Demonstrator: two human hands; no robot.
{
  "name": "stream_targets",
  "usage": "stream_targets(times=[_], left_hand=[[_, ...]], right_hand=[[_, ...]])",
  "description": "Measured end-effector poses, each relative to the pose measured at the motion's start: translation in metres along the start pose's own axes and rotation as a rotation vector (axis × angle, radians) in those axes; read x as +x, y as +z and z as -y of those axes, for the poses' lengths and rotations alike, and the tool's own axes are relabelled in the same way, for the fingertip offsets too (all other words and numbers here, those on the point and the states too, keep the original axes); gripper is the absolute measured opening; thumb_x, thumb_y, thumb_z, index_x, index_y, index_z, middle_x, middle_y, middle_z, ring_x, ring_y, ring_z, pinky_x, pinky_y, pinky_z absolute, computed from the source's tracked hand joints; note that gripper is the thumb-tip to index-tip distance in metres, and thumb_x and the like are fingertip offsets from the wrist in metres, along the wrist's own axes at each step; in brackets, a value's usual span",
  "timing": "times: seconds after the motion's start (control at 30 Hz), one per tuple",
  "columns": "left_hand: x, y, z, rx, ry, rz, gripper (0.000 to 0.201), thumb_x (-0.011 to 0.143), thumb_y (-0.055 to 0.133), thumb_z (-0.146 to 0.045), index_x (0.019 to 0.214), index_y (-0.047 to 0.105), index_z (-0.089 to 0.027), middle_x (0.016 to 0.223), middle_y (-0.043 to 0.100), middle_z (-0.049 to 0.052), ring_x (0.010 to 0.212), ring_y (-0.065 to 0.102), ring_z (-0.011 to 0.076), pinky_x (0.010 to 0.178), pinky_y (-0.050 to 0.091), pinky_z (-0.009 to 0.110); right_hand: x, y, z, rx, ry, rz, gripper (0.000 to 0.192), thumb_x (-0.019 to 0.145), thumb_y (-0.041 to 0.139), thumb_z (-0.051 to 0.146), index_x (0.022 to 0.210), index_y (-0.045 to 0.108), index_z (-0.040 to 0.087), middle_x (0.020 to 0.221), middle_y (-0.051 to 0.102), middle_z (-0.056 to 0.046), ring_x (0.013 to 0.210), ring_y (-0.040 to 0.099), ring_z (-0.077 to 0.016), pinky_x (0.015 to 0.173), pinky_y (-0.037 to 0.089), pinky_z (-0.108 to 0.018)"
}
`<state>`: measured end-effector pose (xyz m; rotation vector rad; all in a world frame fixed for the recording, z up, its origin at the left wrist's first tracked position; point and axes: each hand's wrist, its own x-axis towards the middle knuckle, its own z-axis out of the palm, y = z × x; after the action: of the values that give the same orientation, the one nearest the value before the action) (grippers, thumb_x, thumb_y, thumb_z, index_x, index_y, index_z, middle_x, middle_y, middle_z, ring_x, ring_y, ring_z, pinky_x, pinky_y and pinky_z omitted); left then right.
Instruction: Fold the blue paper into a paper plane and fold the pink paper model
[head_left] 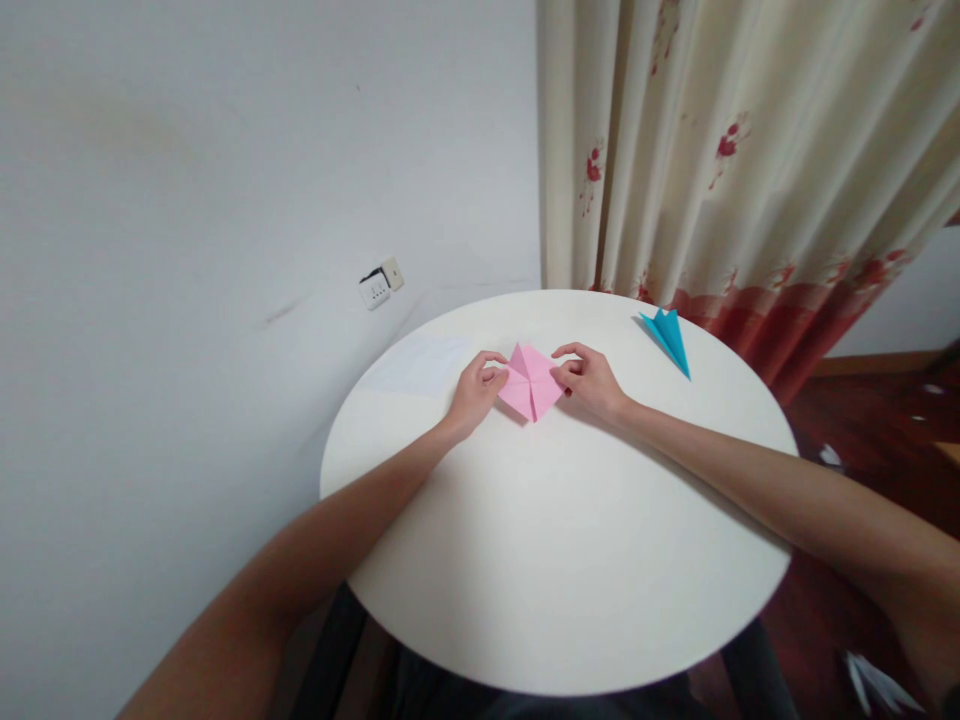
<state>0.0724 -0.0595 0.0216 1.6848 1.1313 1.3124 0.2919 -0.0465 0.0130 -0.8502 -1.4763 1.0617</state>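
Left hand (474, 388) pinches the left corner of the pink paper (530, 381), fingers curled shut on it; paper lies flat, far-centre on the round table (570, 560). Right hand (590, 381) pinches the right corner likewise. Mid-fold, likely; next crease needs corners matched. Blue paper plane (670, 337) sits apart, right.

Both arms are bare, with no sleeves on them. The right hand (592, 384) has dark red polish on its nails. The left hand (475, 392) wears no rings.
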Motion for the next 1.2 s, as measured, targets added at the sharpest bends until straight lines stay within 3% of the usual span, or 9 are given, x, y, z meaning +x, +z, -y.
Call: stream_targets(times=[0.1, 0.2, 0.37, 0.47, 0.63, 0.73, 0.87, 1.07, 1.2], left_hand=[[0.0, 0.0, -0.004, 0.091, 0.05, 0.009, 0.024, 0.086, 0.065, -0.036, 0.097, 0.073, -0.017, 0.101, 0.075, 0.007, 0.095, 0.067, 0.0209, 0.084, 0.049, 0.03], [-0.001, -0.001, -0.005, 0.139, 0.052, 0.063, 0.033, 0.081, 0.072, -0.034, 0.11, 0.075, -0.018, 0.116, 0.073, 0.009, 0.108, 0.066, 0.025, 0.095, 0.047, 0.033], [-0.002, -0.003, -0.001, 0.131, 0.024, 0.103, 0.058, 0.073, 0.082, -0.032, 0.127, 0.069, -0.015, 0.123, 0.071, 0.012, 0.104, 0.067, 0.0276, 0.091, 0.05, 0.036], [-0.001, -0.003, -0.001, 0.104, 0.006, 0.085, 0.061, 0.072, 0.084, -0.034, 0.127, 0.068, -0.014, 0.124, 0.07, 0.013, 0.103, 0.067, 0.0269, 0.092, 0.05, 0.037], [0.0, -0.002, -0.002, 0.153, 0.006, 0.024, 0.047, 0.073, 0.082, -0.035, 0.115, 0.075, -0.014, 0.107, 0.074, 0.01, 0.093, 0.066, 0.0227, 0.087, 0.051, 0.034], [0.0, -0.002, -0.001, 0.209, 0.071, 0.001, 0.036, 0.077, 0.078, -0.037, 0.106, 0.078, -0.017, 0.092, 0.07, 0.007, 0.082, 0.062, 0.0189, 0.077, 0.05, 0.031], [0.0, -0.003, -0.002, 0.26, 0.149, -0.035, 0.026, 0.077, 0.077, -0.043, 0.087, 0.081, -0.019, 0.094, 0.064, 0.007, 0.088, 0.06, 0.0193, 0.077, 0.049, 0.029], [-0.005, 0.002, -0.01, 0.119, -0.058, 0.21, 0.044, 0.079, 0.073, -0.056, 0.087, 0.079, -0.013, 0.078, 0.071, 0.005, 0.071, 0.06, 0.0183, 0.065, 0.046, 0.028], [-0.009, 0.005, -0.01, 0.066, -0.135, 0.28, 0.051, 0.077, 0.072, -0.06, 0.089, 0.08, -0.012, 0.074, 0.07, 0.004, 0.063, 0.054, 0.0147, 0.056, 0.038, 0.026]], right_hand=[[0.001, 0.0, -0.001, -0.035, -0.02, 0.01, 0.022, 0.075, 0.066, 0.036, 0.086, 0.065, 0.018, 0.055, 0.054, 0.005, 0.049, 0.048, -0.011, 0.048, 0.038, -0.023], [0.001, 0.0, 0.0, -0.072, -0.015, 0.0, 0.023, 0.077, 0.062, 0.033, 0.087, 0.07, 0.015, 0.057, 0.056, 0.003, 0.051, 0.049, -0.0114, 0.049, 0.039, -0.025], [-0.001, 0.0, 0.002, -0.186, -0.014, 0.013, 0.037, 0.076, 0.066, 0.028, 0.108, 0.074, 0.011, 0.075, 0.07, -0.005, 0.057, 0.053, -0.0128, 0.054, 0.043, -0.026], [-0.002, 0.0, 0.0, -0.228, -0.065, 0.036, 0.046, 0.074, 0.07, 0.024, 0.118, 0.072, 0.013, 0.093, 0.075, -0.008, 0.073, 0.063, -0.0171, 0.066, 0.05, -0.028], [-0.003, 0.0, -0.001, -0.278, -0.126, 0.025, 0.035, 0.076, 0.072, 0.022, 0.109, 0.076, 0.016, 0.103, 0.076, -0.009, 0.088, 0.067, -0.0216, 0.078, 0.052, -0.032], [-0.003, -0.001, 0.002, -0.298, -0.149, 0.016, 0.023, 0.077, 0.072, 0.025, 0.099, 0.077, 0.018, 0.096, 0.076, -0.008, 0.086, 0.066, -0.0218, 0.076, 0.051, -0.032], [-0.002, -0.003, 0.007, -0.323, -0.229, -0.056, 0.013, 0.077, 0.073, 0.031, 0.081, 0.077, 0.019, 0.086, 0.069, -0.006, 0.081, 0.062, -0.0198, 0.073, 0.049, -0.031], [0.003, -0.004, 0.007, -0.115, -0.13, -0.013, 0.022, 0.071, 0.078, 0.038, 0.07, 0.072, 0.018, 0.076, 0.069, -0.005, 0.073, 0.061, -0.0185, 0.067, 0.047, -0.03], [0.0, 0.001, 0.006, -0.056, -0.044, 0.058, 0.026, 0.07, 0.079, 0.04, 0.069, 0.069, 0.016, 0.069, 0.069, -0.004, 0.064, 0.058, -0.0161, 0.062, 0.044, -0.029]])
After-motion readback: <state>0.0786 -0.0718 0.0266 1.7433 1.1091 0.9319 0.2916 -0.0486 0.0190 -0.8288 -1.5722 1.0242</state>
